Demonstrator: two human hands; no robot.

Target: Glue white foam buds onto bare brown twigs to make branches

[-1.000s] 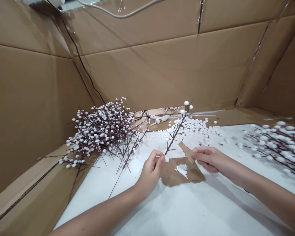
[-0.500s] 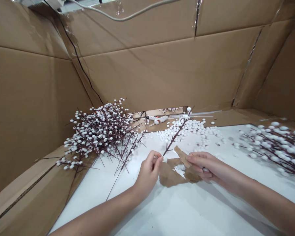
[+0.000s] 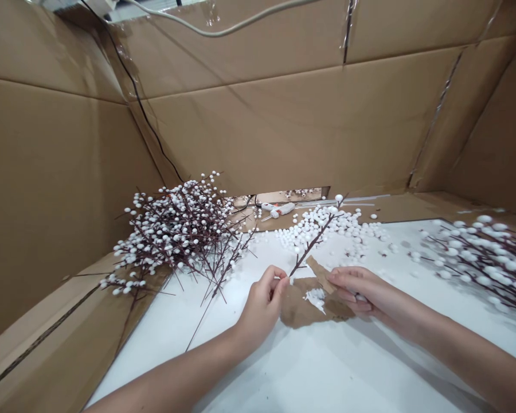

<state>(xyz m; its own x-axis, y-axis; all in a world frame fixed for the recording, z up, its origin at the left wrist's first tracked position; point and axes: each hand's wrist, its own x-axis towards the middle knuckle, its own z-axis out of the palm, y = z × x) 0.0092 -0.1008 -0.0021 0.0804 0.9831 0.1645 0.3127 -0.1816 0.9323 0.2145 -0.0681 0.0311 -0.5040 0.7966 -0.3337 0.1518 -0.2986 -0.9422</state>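
The left hand is pinching the near end of a thin, dark-brown branched stem slanting far-right; the right hand is gripping a flat tan cardboard strip, pointing far-left towards it.

Left hand pinches a twig — right hand, a cardboard strip.

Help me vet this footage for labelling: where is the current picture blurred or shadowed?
Head view: white-berried branches at right look blurred; head view: soft shadow on the white tabletop below the right forearm; head view: the twig in the left hand looks sharper.
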